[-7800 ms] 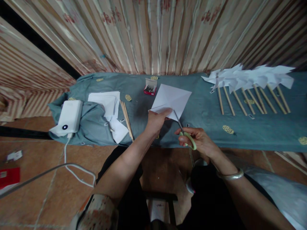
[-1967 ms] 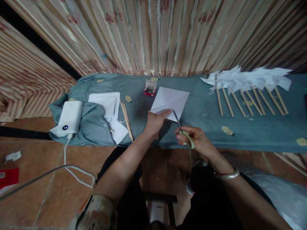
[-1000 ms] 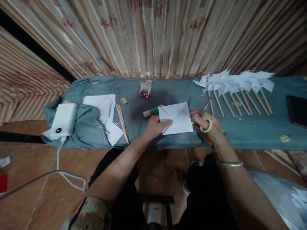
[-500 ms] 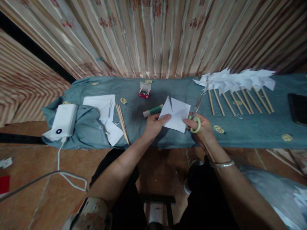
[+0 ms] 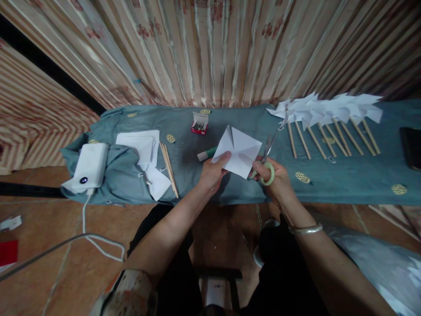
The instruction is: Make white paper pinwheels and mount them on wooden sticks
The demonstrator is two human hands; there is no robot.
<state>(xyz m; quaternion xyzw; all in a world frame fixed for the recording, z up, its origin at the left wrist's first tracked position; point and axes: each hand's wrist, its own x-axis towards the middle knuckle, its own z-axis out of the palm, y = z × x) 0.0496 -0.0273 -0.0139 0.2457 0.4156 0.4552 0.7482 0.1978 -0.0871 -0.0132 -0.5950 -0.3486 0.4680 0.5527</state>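
A square sheet of white paper (image 5: 242,149), slit inward from its far left corner, is pinched at its left edge by my left hand (image 5: 213,173), thumb on top. My right hand (image 5: 274,175) is closed round the pale green handles of a pair of scissors (image 5: 269,169), whose blades point away from me, to the right of the paper. The right fingers are close to the paper's right corner; whether they grip it too I cannot tell. Partly behind the paper lies a green and white glue stick (image 5: 206,153).
Several paper pinwheels (image 5: 325,109) on wooden sticks lie in a row at the right. A red box of small pins (image 5: 199,125) stands open at the back. Leftward are wooden sticks (image 5: 169,169), paper sheets (image 5: 138,145) and a white power bank (image 5: 90,166). A dark phone (image 5: 411,147) lies far right.
The paper has turned slightly and shifted a little left in my left hand, covering more of the glue stick. The scissors stay in my right hand. The whole view has shifted slightly.
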